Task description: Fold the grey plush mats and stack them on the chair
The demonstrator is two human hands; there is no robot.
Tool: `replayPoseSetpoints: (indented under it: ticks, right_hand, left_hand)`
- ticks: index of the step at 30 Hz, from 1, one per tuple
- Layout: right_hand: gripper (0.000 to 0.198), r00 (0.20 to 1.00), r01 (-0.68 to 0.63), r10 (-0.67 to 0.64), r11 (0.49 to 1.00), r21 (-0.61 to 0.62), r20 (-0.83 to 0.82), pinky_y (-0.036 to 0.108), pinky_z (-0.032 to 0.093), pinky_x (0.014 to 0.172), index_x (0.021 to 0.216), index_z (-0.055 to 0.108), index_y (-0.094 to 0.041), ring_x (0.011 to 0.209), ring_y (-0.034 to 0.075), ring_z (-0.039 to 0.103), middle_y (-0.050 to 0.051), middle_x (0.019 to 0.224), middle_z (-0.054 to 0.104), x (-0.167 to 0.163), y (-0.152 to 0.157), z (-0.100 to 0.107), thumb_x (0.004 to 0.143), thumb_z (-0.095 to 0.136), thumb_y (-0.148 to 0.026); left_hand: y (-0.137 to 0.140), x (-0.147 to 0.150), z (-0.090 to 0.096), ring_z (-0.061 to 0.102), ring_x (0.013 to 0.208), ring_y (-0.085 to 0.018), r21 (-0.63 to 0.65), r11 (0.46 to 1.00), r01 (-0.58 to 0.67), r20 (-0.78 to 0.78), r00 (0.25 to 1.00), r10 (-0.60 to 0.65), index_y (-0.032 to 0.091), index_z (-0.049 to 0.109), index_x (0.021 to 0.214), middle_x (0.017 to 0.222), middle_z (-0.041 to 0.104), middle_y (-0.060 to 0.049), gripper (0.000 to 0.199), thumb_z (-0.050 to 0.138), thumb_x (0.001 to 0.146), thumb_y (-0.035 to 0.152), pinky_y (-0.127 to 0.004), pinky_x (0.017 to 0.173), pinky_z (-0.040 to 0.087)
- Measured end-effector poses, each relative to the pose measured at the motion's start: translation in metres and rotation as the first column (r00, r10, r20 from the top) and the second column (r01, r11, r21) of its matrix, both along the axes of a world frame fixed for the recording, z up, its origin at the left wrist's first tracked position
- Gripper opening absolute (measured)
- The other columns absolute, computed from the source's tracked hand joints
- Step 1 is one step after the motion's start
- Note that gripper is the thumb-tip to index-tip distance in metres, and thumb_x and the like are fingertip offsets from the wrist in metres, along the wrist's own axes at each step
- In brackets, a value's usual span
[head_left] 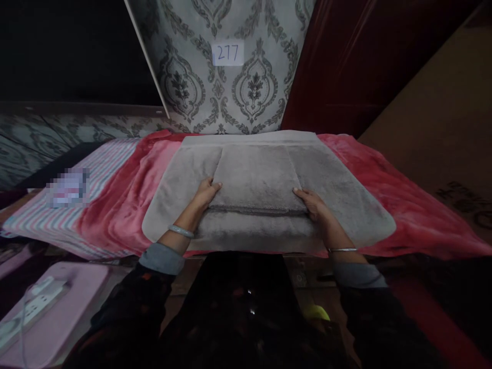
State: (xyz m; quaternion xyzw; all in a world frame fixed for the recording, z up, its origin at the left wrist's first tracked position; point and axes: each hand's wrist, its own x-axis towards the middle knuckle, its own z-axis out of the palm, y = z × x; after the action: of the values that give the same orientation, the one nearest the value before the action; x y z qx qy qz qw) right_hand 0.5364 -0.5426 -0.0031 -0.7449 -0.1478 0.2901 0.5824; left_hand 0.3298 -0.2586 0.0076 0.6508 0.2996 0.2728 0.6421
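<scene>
A folded grey plush cloth [255, 177] lies in the middle of a larger, lighter grey mat [346, 200] with rounded corners. My left hand [207, 193] grips its left edge near the front corner, thumb on top and the other fingers partly hidden. At the front right corner my right hand [310, 201] holds it the same way. Between the hands, the cloth's front edge shows as a thick, slightly raised fold above the mat.
Beneath the mat is a red and pink plush blanket [400, 205], beside a striped cloth [103, 164] with a blurred item [68, 188] on it. A pink stool [73, 302] bears a power strip [34, 307]. A dark screen [77, 51] stands behind.
</scene>
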Motion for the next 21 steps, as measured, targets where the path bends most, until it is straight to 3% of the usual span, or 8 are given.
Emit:
replayPoseSetpoints:
  ticks: [5,10,14,16,18,20,21]
  right_hand:
    - [0.039,0.998,-0.005,0.002,0.999,0.04,0.059,0.037,0.057,0.082,0.105,0.069,-0.019,0.084,0.025,0.071,0.008,0.09,0.075,-0.004,-0.002,-0.002,0.082,0.066,-0.051]
    - [0.042,0.991,-0.018,0.018,1.0,-0.003,0.13,0.034,0.057,0.074,0.101,0.068,-0.018,0.08,0.024,0.07,0.007,0.083,0.074,-0.001,-0.002,-0.006,0.082,0.063,-0.055]
    - [0.042,0.961,0.053,-0.026,0.994,-0.093,0.275,0.036,0.057,0.075,0.109,0.068,-0.016,0.086,0.025,0.069,0.01,0.099,0.074,0.0,-0.007,-0.011,0.083,0.059,-0.048]
    - [0.046,0.888,0.142,-0.067,0.981,-0.132,0.456,0.041,0.056,0.084,0.117,0.066,-0.015,0.097,0.028,0.067,0.014,0.11,0.072,-0.005,-0.013,-0.012,0.086,0.055,-0.046]
    - [0.051,0.747,0.225,-0.086,0.966,-0.13,0.659,0.047,0.05,0.097,0.126,0.063,-0.013,0.11,0.031,0.063,0.017,0.12,0.068,-0.016,-0.018,-0.011,0.091,0.047,-0.046]
    - [0.054,0.581,0.227,-0.042,0.967,-0.112,0.813,0.051,0.043,0.107,0.135,0.058,-0.012,0.124,0.032,0.055,0.019,0.131,0.062,-0.031,-0.021,-0.01,0.096,0.038,-0.045]
    - [0.055,0.502,0.195,0.005,0.974,-0.118,0.865,0.053,0.038,0.111,0.14,0.054,-0.014,0.132,0.032,0.049,0.018,0.138,0.058,-0.04,-0.021,-0.011,0.098,0.036,-0.044]
  left_hand:
    - [0.002,-0.001,-0.004,0.067,0.085,-0.025,0.057,0.998,-0.007,-0.059,0.998,0.01,0.013,0.068,0.094,0.086,0.074,-0.007,0.034,0.071,0.062,0.025,-0.036,0.082,0.054]
    - [0.002,0.0,-0.002,0.066,0.096,-0.03,0.201,0.979,-0.04,-0.146,0.987,0.071,0.015,0.067,0.091,0.094,0.073,-0.01,0.029,0.07,0.064,0.023,-0.042,0.093,0.05]
    - [-0.002,-0.002,0.006,0.062,0.111,-0.033,0.261,0.961,-0.086,-0.216,0.966,0.145,0.016,0.066,0.092,0.098,0.072,-0.011,0.028,0.071,0.065,0.017,-0.045,0.105,0.043]
    - [-0.009,-0.008,0.016,0.059,0.118,-0.033,0.291,0.947,-0.136,-0.189,0.962,0.196,0.018,0.066,0.095,0.105,0.071,-0.011,0.031,0.07,0.065,0.014,-0.046,0.111,0.039]
    - [-0.023,-0.016,0.028,0.051,0.13,-0.034,0.33,0.927,-0.179,-0.067,0.975,0.212,0.019,0.068,0.098,0.116,0.068,-0.012,0.035,0.072,0.064,0.012,-0.045,0.116,0.034]
    - [-0.046,-0.026,0.04,0.043,0.139,-0.033,0.299,0.945,-0.135,0.09,0.989,0.113,0.021,0.071,0.097,0.122,0.066,-0.011,0.033,0.074,0.065,0.013,-0.044,0.119,0.032]
    - [-0.06,-0.031,0.044,0.042,0.14,-0.032,0.225,0.972,-0.071,0.158,0.987,0.036,0.022,0.072,0.097,0.122,0.066,-0.01,0.03,0.075,0.067,0.015,-0.044,0.118,0.033]
